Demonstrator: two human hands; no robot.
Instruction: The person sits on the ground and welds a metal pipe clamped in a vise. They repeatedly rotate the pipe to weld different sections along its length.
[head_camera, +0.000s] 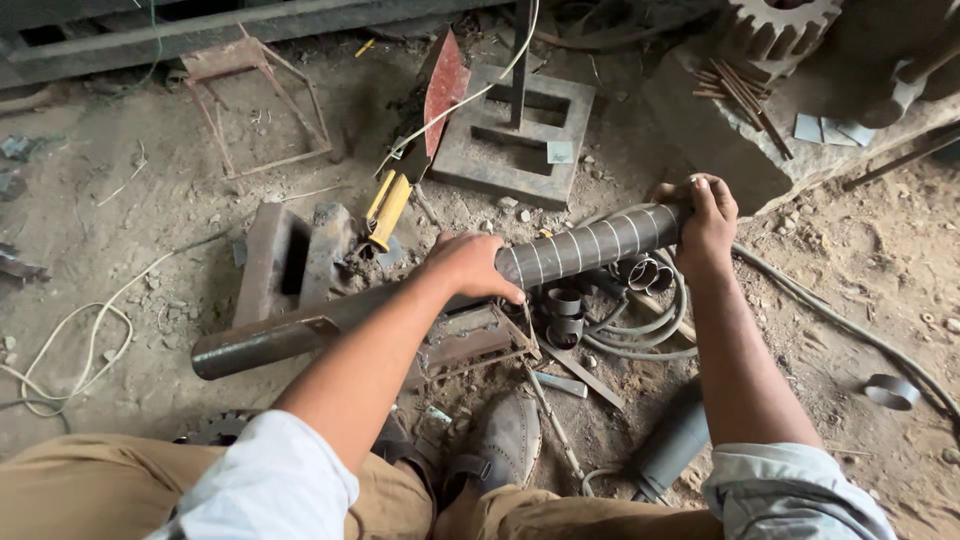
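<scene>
Far left on the dirt floor (120, 200) there's a loop of pale cable (75, 345), then a rusty wire frame (255, 105) further back. The main thing is a long dark steel pipe (330, 320) running from lower left up to upper right, propped off the floor over a scrappy metal stand (470, 340). Its right stretch is ringed with evenly spaced chalk lines (590, 245).

The left hand (468, 265) sits about mid-pipe, fingers curled over the top, right where the marked section starts. The right hand (708, 215) is wrapped shut around the upper right end. So both grips are closed on the pipe, with the marked stretch lying between them along the pipe's long axis. The left hand is the nearer one to the first marks.

Under that span lie a few short cut rings (565, 315) and a coiled hose (650, 330). Behind is a yellow-handled tool (388, 208), and a big gear (780, 25) at the top right.
</scene>
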